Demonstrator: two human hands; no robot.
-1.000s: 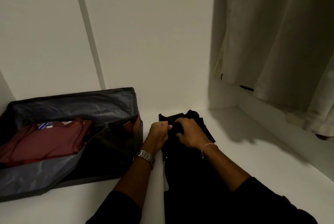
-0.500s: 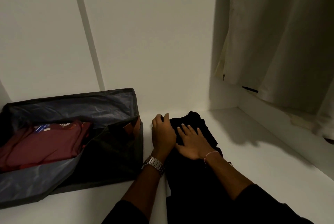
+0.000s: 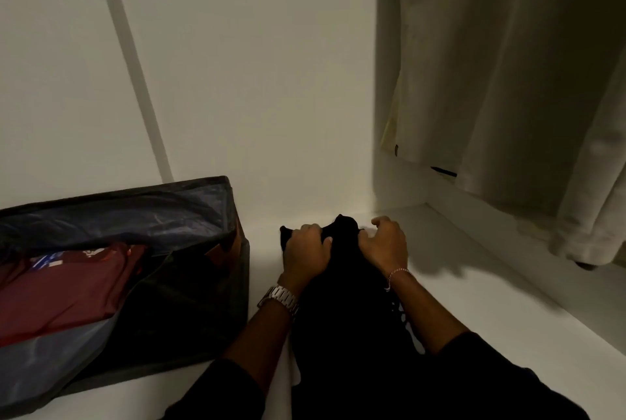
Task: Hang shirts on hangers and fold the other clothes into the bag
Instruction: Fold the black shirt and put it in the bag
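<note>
Where both hands grip it, black garment (image 3: 342, 284) bunches.

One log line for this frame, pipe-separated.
step: folding | left hand: grips black garment | right hand: grips black garment | bag: open, maroon clothing inside

A home wardrobe interior is showing here: pale cream garments (image 3: 508, 81) are hanging at the right over a smooth white shelf floor (image 3: 491, 301) enclosed by plain white panel walls (image 3: 254, 81), while an open dark grey fabric storage bag (image 3: 142, 203) is holding folded maroon clothes (image 3: 67, 287).
</note>
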